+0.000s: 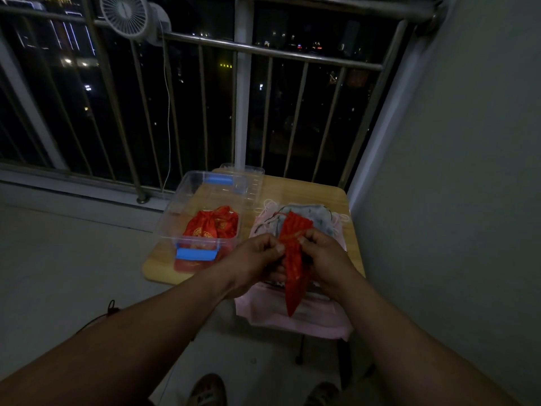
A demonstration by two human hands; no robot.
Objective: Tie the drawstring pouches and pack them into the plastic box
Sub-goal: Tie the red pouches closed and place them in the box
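Two hands meet over the near right part of the tabletop (307, 189), both grasping one red pouch (294, 265). The left hand (254, 256) pinches its middle from the left with curled fingers and the right hand (328, 253) pinches it from the right. The pouch's upper end fans out above the fingers and the rest hangs down between the wrists to a point. Its drawstring cannot be made out in the dim light. Beneath the hands lies one heap of pale pouches (310, 218), pink and grey-blue with thin cords, too overlapped to count; pink cloth from it droops over the tabletop's near edge. Left of the heap, on the same tabletop, stands one clear plastic box (172, 218) with two blue latches, a near latch (196, 254) and a far latch (218, 180). Inside lie red pouches with gold print (215, 225), at least two, though the exact number cannot be told. One clear lid (251, 180) sits just beyond the box. Farther off runs one metal railing (263, 51) carrying one small white fan (126, 13), with one white cable (169, 112) hanging below it.
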